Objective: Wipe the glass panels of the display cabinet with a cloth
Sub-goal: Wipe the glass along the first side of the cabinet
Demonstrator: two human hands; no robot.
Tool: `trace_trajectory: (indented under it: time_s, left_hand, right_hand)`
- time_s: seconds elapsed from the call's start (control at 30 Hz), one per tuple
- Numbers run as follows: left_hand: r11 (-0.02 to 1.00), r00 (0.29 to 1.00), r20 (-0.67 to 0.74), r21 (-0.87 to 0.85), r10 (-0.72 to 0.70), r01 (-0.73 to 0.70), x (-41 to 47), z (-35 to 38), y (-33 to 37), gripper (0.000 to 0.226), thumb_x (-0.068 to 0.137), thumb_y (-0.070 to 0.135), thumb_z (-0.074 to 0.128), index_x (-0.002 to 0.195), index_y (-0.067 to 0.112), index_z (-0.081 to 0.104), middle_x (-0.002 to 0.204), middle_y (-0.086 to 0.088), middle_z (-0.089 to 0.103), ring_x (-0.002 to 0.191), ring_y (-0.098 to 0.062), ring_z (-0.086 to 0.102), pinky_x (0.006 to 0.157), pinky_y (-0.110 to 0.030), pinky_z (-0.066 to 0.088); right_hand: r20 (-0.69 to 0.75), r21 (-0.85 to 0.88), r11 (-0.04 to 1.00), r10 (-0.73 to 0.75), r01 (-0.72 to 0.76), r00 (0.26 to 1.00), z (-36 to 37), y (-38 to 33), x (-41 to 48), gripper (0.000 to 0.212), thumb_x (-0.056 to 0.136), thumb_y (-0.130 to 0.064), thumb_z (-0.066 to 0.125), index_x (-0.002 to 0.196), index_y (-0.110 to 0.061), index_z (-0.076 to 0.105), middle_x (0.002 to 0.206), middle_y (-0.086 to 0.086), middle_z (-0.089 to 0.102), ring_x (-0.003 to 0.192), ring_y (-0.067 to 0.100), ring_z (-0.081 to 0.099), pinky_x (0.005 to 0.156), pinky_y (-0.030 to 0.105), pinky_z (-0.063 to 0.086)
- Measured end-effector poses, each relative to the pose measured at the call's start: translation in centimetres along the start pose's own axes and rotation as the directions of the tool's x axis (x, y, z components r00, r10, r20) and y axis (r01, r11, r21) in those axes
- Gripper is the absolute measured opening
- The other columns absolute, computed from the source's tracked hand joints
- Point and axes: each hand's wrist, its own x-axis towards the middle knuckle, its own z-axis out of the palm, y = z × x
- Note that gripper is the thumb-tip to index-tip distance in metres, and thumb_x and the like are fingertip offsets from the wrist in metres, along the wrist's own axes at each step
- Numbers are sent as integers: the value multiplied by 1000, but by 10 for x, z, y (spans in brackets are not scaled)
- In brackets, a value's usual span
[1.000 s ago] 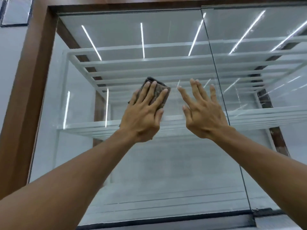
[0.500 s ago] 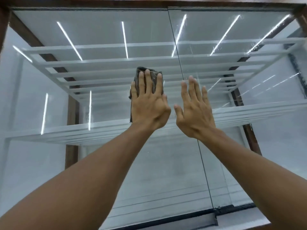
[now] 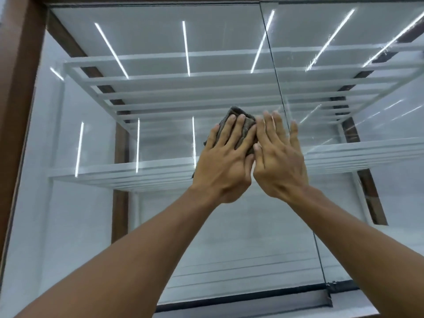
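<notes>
Display cabinet, wiping under way, extent done unclear. Cloth point(image 3: 238, 121): grey-brown, folded, nubbly, flat on left glass panel point(image 3: 160, 226) near the seam. Left hand point(image 3: 223, 161): fingers straight, pressing the cloth. Right hand point(image 3: 281, 161): flat, holding nothing, alongside. Right glass panel point(image 3: 371, 203): faint streaks, probably unwiped. Shelves point(image 3: 114, 175): smooth glass.

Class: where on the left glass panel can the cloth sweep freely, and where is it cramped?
Free: from the wooden frame to the left hand; between the forearms, down to the bottom rail. Cramped: near the seam, where the right hand sits beside the cloth.
</notes>
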Motion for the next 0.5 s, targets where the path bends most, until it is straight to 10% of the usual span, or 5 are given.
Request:
trace_trajectory:
  time_s: [0.5]
  left_hand:
    - [975,973,-68,3,-220,221,-81,-40,-127,63,104,46,16,164,31,3,173,0,-6,159,-13,-15,129,-38,-10]
  right_hand:
    - [137,-64,987,-135,144,981,51,-137,19,70,100,-43,5,163,-14,-1,172,13,-7,158,33,-13,118,74,-8]
